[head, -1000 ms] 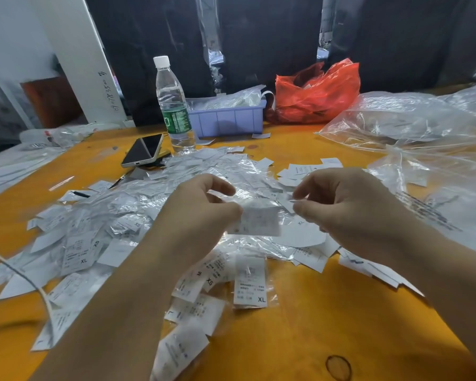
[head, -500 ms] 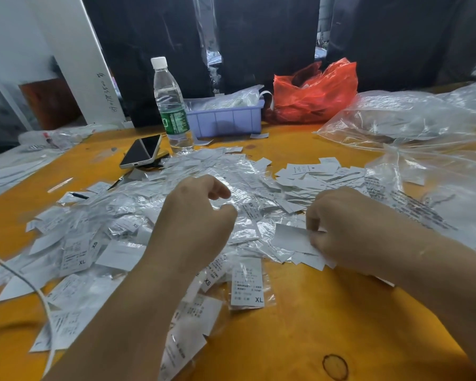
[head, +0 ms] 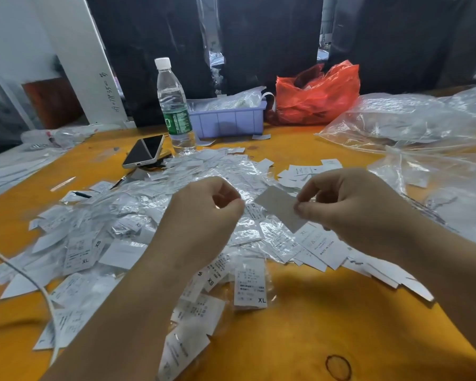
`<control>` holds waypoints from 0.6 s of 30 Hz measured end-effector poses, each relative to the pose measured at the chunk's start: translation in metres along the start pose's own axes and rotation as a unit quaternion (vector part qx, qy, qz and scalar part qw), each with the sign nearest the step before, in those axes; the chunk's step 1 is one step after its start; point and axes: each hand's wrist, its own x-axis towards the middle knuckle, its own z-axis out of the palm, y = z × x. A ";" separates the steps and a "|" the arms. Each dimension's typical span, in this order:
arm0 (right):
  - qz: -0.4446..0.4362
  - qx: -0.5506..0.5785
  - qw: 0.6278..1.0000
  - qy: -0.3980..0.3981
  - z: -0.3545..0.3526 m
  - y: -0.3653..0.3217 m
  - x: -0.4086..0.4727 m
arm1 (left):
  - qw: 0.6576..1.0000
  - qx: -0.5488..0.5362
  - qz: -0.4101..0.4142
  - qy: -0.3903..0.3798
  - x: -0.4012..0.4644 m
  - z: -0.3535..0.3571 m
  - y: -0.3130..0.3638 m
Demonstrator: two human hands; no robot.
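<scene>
- At the bottom of the frame is the orange table point(head: 300, 339). A tag marked XL point(head: 250, 284) lies flat on it, and a white cord point(head: 43, 291) runs along the lower left.
- In the middle, a bit to the left, the left hand point(head: 201, 218) is held up over the heap. Its fingers are curled in and the thumb tip meets the first finger. I cannot tell if a thin clear bag is pinched there.
- On the right of the middle, the right hand point(head: 352, 207) pinches the paper tag point(head: 279, 207) between thumb and first finger, at the tag's right end. The other fingers are bent loosely.
- The paper tag is in the air between the two hands, just above the heap point(head: 138, 215) of tags and little clear bags.
- I think the paper tag is very light, thin and bendy. It could slip, fold or blow away, so a soft pinch near one short end is best. The free left end is a good spot for the other hand.
- The little clear bags look slippery and crinkly.
- Farther back, upper middle, are a phone point(head: 143, 151), a water bottle point(head: 175, 105), a blue box point(head: 227, 121) and a red bag point(head: 316, 97).
- At the upper right are big clear bags point(head: 412, 125).
</scene>
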 end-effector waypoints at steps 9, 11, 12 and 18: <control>-0.010 0.193 0.981 -0.030 0.006 -0.007 -0.002 | 0.958 -0.224 -0.051 -0.172 -0.007 0.013 0.016; 0.000 0.219 0.975 -0.036 0.004 -0.009 -0.002 | 0.962 -0.221 -0.039 -0.154 -0.008 0.017 0.015; 0.001 0.223 0.974 -0.036 0.002 -0.010 -0.002 | 0.965 -0.221 -0.037 -0.139 -0.009 0.019 0.014; -0.056 -0.018 0.998 -0.005 -0.003 -0.013 -0.013 | 0.971 -0.222 0.004 -0.089 -0.010 0.021 0.013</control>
